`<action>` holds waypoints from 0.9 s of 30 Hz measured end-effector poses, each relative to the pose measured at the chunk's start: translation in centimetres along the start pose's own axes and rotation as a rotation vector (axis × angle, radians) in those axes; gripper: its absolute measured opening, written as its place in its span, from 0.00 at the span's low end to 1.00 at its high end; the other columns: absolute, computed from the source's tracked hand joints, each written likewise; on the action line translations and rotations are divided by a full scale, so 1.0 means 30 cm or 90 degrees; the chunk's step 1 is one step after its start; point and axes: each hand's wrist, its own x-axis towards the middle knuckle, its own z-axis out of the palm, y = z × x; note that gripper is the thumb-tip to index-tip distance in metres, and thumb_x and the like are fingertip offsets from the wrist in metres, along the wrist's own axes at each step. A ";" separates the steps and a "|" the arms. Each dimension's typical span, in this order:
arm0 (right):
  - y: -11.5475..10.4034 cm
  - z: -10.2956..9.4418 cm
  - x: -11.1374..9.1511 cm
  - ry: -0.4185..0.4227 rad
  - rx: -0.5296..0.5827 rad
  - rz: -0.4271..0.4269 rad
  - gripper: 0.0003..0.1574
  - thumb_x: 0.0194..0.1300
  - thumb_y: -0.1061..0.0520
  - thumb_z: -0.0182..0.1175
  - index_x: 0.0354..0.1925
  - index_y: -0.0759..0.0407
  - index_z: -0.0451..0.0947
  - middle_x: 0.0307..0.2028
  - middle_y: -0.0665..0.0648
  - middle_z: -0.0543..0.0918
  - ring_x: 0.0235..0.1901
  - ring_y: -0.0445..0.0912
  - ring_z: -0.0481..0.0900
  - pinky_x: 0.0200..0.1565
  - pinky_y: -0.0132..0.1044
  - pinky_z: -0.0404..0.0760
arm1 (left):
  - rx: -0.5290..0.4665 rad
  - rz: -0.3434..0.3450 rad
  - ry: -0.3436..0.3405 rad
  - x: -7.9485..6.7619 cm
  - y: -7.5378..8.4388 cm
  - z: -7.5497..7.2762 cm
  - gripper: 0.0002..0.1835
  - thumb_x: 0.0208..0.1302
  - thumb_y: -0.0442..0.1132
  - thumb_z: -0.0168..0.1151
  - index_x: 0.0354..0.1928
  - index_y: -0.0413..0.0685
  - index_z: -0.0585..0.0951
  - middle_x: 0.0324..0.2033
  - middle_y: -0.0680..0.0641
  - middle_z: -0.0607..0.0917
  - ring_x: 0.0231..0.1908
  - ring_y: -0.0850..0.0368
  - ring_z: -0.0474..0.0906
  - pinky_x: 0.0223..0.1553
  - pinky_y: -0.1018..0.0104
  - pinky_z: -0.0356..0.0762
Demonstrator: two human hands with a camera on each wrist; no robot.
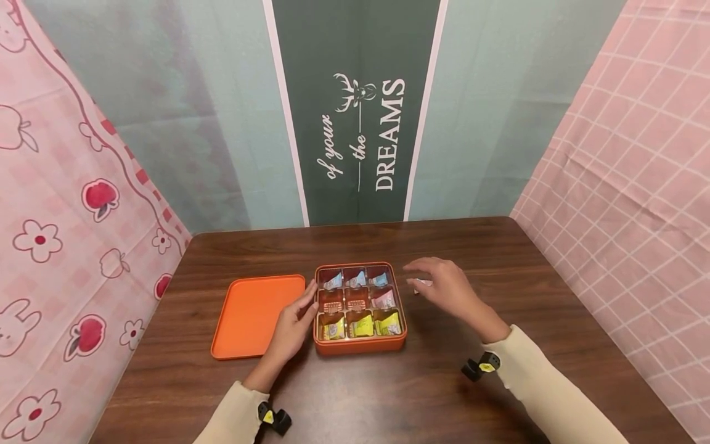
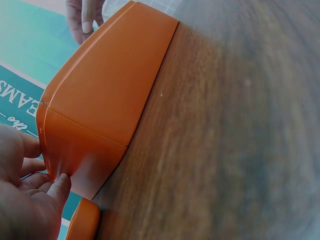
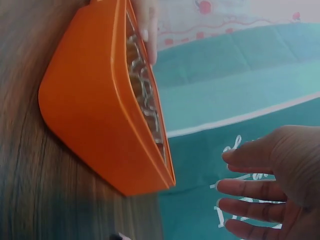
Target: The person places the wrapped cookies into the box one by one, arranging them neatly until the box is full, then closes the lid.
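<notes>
An orange box (image 1: 360, 346) with a clear divided insert stands on the table. Its back row holds blue-wrapped pieces (image 1: 357, 279), its front row yellow-wrapped pieces (image 1: 362, 325). A pink-wrapped piece (image 1: 383, 300) lies in the middle row's right compartment; the other two compartments there show only their ridged floor. My left hand (image 1: 293, 325) rests its fingers against the box's left side, thumb tip on the wall in the left wrist view. To the right of the box, my right hand (image 1: 444, 285) hovers with fingers spread and holds nothing. Partly hidden beneath it lies a small pale wrapped piece (image 1: 423, 283).
An orange lid (image 1: 257, 314) lies flat left of the box, close by my left forearm. The brown wooden table (image 1: 355, 401) reaches back to a green curtain (image 1: 355, 203). Pink patterned cloths (image 1: 627, 154) hang on both sides.
</notes>
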 end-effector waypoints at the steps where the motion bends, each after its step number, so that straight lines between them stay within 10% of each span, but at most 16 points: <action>1: 0.008 -0.003 -0.003 0.003 0.000 0.005 0.17 0.61 0.58 0.73 0.49 0.57 0.88 0.47 0.57 0.89 0.47 0.53 0.86 0.46 0.54 0.85 | -0.002 -0.004 -0.001 0.000 0.000 0.000 0.25 0.75 0.32 0.57 0.71 0.36 0.69 0.73 0.43 0.67 0.73 0.46 0.60 0.70 0.54 0.60; 15: 0.105 -0.007 -0.020 -0.007 0.018 0.073 0.19 0.60 0.61 0.74 0.51 0.60 0.86 0.49 0.63 0.88 0.46 0.59 0.86 0.47 0.57 0.84 | 0.004 0.000 0.000 -0.003 -0.007 -0.007 0.25 0.76 0.33 0.57 0.72 0.38 0.69 0.73 0.42 0.67 0.73 0.45 0.60 0.70 0.49 0.61; 27: 0.242 0.051 -0.056 -0.085 0.023 0.095 0.22 0.61 0.60 0.72 0.53 0.66 0.84 0.49 0.65 0.87 0.48 0.59 0.85 0.50 0.58 0.82 | 0.008 -0.007 -0.013 -0.017 0.127 -0.017 0.24 0.74 0.28 0.56 0.69 0.27 0.68 0.71 0.35 0.66 0.72 0.38 0.60 0.69 0.49 0.62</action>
